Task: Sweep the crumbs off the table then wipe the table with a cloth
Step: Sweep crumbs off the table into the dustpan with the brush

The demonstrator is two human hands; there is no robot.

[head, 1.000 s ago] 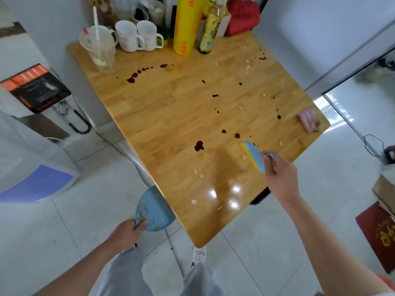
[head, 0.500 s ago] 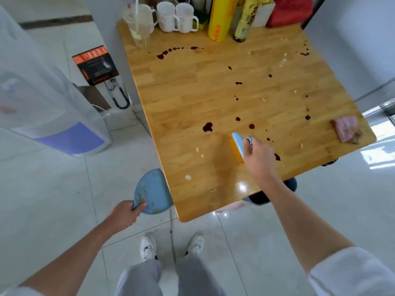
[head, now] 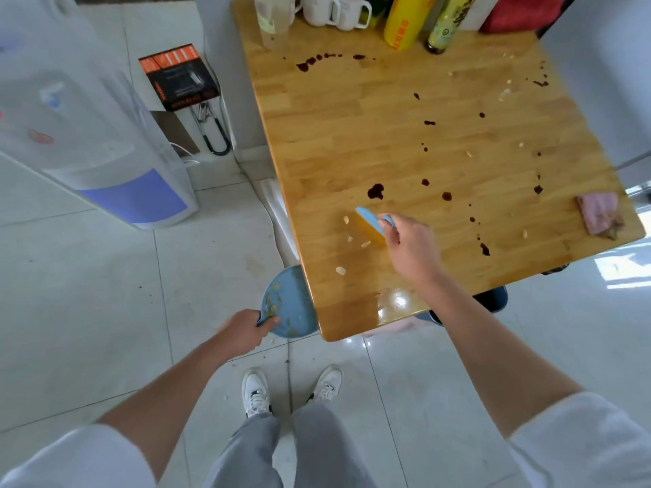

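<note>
The right hand is gripping a small blue brush with its fingers curled round the handle, and over the last second it has been drawing the brush across the wooden table from the 3 o'clock side toward the near-left edge; the pale crumbs are now lying just ahead of the bristles at their 8 o'clock, with one more nearer the edge. The left hand is holding a blue dustpan by its handle, fingers wrapped round it, and has been bringing it up until its rim is sitting just under the table edge at 7 o'clock of the brush; some crumbs are already lying in it. This is looking like mid-sweep: more crumbs are waiting at 1 to 3 o'clock of the brush, dark stains are still dotting the wood, and the pink cloth is lying untouched at the table's 3 o'clock corner, so wiping is not yet beginning.
</note>
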